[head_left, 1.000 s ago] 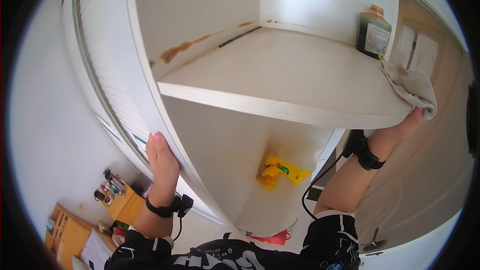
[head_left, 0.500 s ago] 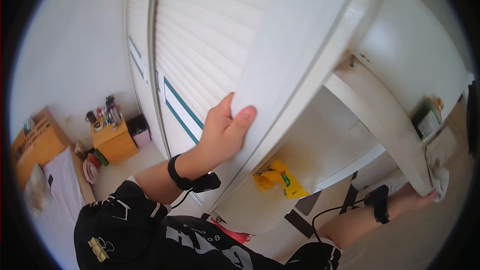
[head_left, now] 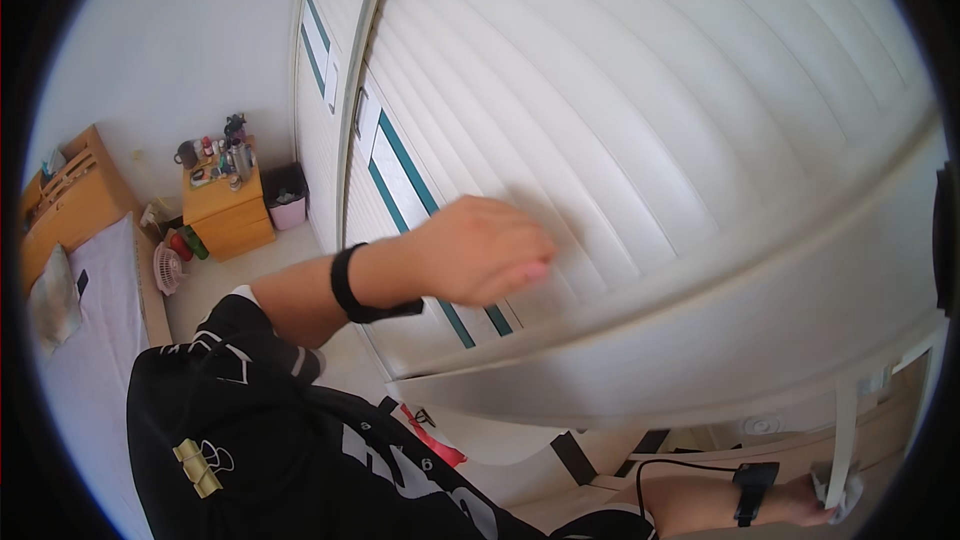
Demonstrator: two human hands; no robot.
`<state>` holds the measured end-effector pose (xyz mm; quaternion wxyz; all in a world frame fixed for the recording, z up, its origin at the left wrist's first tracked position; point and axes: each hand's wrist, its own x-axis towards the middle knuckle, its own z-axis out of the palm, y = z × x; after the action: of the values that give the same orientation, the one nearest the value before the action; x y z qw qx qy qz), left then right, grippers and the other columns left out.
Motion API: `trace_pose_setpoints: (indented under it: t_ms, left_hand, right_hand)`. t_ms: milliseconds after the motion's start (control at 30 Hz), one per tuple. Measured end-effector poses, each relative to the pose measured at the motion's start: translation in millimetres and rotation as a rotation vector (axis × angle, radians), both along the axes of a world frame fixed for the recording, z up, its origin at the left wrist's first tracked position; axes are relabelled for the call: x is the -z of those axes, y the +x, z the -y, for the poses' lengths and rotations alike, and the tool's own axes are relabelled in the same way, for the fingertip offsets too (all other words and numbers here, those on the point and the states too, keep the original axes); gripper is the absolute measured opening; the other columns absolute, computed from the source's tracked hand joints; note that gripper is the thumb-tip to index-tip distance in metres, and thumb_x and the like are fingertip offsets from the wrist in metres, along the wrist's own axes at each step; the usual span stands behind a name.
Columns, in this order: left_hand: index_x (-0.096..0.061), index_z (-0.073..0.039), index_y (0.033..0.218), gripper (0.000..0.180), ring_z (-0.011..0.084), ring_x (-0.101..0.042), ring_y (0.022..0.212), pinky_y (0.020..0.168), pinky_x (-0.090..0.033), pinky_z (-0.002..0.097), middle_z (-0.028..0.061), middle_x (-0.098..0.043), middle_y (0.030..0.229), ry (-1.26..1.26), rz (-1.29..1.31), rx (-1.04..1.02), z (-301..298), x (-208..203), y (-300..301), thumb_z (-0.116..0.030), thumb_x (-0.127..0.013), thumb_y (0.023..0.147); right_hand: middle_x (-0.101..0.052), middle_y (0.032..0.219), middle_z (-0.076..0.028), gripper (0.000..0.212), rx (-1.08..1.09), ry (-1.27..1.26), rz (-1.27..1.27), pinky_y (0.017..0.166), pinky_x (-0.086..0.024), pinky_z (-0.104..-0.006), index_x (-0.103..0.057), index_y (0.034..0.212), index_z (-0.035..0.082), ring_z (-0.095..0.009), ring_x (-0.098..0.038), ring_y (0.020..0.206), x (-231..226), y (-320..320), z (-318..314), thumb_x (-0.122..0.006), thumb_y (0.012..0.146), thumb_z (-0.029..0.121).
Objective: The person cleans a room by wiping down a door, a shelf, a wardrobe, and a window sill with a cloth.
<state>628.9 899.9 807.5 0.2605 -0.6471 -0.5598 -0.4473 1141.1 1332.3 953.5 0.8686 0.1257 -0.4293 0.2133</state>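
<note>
My left hand [head_left: 480, 250] is in front of a white ribbed wardrobe door [head_left: 640, 120], with its fingers curled in and nothing visible in it. Its fingertips are mostly hidden and a little blurred. A black strap circles the wrist. At the lower right, my right hand [head_left: 803, 502] grips a pale, crumpled cloth [head_left: 848, 496] by the lower end of a narrow white upright edge [head_left: 846, 445]. Part of the cloth is behind that edge. A black device [head_left: 756, 485] with a cable is strapped to the right wrist.
Below the ribbed door runs a smooth white cabinet panel [head_left: 680, 370]. To the left stand a bed [head_left: 100, 280], a wooden bedside cabinet [head_left: 228, 225] with bottles and cups on top, a pink bin [head_left: 288, 212] and a pink fan [head_left: 168, 268]. Something red [head_left: 432, 435] lies lower down.
My view has swung right and the open shelf with the yellow bag is out of sight. My left hand has come off the white panel and curled. My right hand is lower, still with the cloth.
</note>
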Motion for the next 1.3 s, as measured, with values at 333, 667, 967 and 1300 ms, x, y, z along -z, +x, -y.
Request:
trace_pose_setpoints:
  t_ms: [333,667,967,1300]
  left_hand:
    - [-0.056,0.000,0.137,0.064,0.0480,-0.045,0.138,0.113,-0.040,0.0509,0.0258,-0.047,0.149,0.319,-0.046,-0.653,90.9,23.1,-244.2,-0.021,-0.081,0.081]
    - [-0.027,0.004,0.157,0.099,0.0607,-0.010,0.149,0.117,-0.008,0.0706,0.0402,-0.012,0.162,0.118,-0.109,-0.342,56.8,64.7,-303.7,-0.058,-0.066,0.090]
    - [-0.012,0.003,0.161,0.115,0.0587,0.003,0.151,0.118,-0.004,0.0696,0.0396,0.003,0.163,0.021,-0.213,-0.365,64.2,56.0,-316.5,-0.067,-0.066,0.087]
    - [0.001,-0.001,0.163,0.120,0.0610,0.009,0.149,0.116,-0.003,0.0736,0.0373,0.012,0.164,-0.069,-0.182,-0.382,78.7,67.9,-291.2,-0.067,-0.065,0.088]
  right_hand:
    - [-0.057,0.139,-0.024,0.049,0.460,-0.206,0.093,0.112,-0.041,-0.0508,-0.059,0.130,-0.007,-0.037,-0.057,0.125,-9.4,-82.2,194.6,-0.056,0.097,0.029]
    - [-0.053,0.145,-0.017,0.051,0.580,-0.492,0.080,0.112,-0.042,-0.0409,-0.048,0.144,-0.005,-0.029,-0.054,0.129,1.7,-269.3,343.4,-0.049,0.108,0.031]
    - [-0.063,0.131,-0.013,0.043,1.007,-0.508,0.438,0.093,-0.051,-0.0375,-0.054,0.135,-0.002,-0.024,-0.063,0.111,27.8,-480.9,398.2,-0.044,0.109,0.030]
    - [-0.042,0.156,-0.016,0.068,1.159,-0.162,1.133,0.107,-0.027,-0.0739,-0.060,0.143,0.027,-0.042,-0.044,0.134,137.6,-625.4,436.5,-0.072,0.076,0.032]
